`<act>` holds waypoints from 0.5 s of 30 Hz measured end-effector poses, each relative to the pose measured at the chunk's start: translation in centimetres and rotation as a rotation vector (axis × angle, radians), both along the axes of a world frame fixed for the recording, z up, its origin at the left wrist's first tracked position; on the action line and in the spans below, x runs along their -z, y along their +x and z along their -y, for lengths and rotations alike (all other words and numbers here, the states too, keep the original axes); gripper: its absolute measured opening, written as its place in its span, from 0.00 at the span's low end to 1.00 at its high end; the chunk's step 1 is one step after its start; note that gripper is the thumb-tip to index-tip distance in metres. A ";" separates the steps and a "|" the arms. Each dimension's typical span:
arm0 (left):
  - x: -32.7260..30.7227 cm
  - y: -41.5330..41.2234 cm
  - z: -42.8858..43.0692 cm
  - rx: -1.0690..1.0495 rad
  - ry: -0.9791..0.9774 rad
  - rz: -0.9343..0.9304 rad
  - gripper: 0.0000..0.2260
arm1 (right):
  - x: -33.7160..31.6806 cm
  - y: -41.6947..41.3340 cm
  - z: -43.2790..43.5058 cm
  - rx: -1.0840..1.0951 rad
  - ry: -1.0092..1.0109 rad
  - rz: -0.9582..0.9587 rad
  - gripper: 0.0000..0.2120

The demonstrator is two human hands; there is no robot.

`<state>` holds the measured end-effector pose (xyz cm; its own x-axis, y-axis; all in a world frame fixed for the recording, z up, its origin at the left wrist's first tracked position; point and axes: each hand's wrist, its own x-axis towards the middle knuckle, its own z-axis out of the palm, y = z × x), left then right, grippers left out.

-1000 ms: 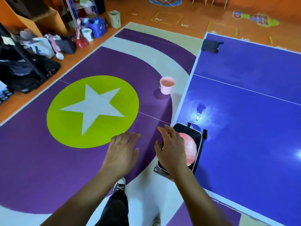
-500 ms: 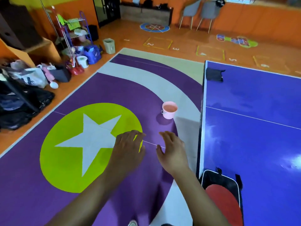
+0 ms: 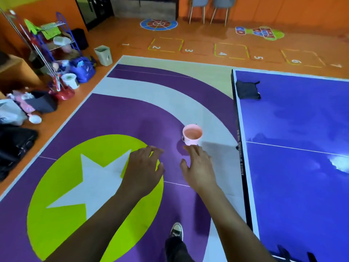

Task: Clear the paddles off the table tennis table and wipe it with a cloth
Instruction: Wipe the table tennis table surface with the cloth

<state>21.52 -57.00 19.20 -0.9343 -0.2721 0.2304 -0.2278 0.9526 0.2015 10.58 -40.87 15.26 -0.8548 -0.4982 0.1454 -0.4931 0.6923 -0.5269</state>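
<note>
Both arms out over the mat [image 3: 113, 114]. Left hand [image 3: 141, 171] at 7 o'clock from centre, fingers loosely bent, holding nothing. Right hand [image 3: 198, 171] at 5 o'clock, fingers straight and spread, empty, tips pointing at the pink bucket [image 3: 192, 135] at its 12 o'clock on the mat. Table [image 3: 292, 176] from 2 to 5 o'clock, beside the right arm. Dark cloth [image 3: 247, 90] at 1 o'clock, bunched on the table's far-left corner.

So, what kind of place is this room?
Probably an indoor play or activity room, perhaps for children. Numbered hopscotch squares are painted on the orange floor, a large purple mat shows a star, and a blue table tennis table stands on the right.
</note>
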 end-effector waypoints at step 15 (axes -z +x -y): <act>-0.5 -21.6 18.9 -0.009 0.107 0.065 0.20 | -1.4 -22.9 17.5 0.003 0.043 -0.025 0.22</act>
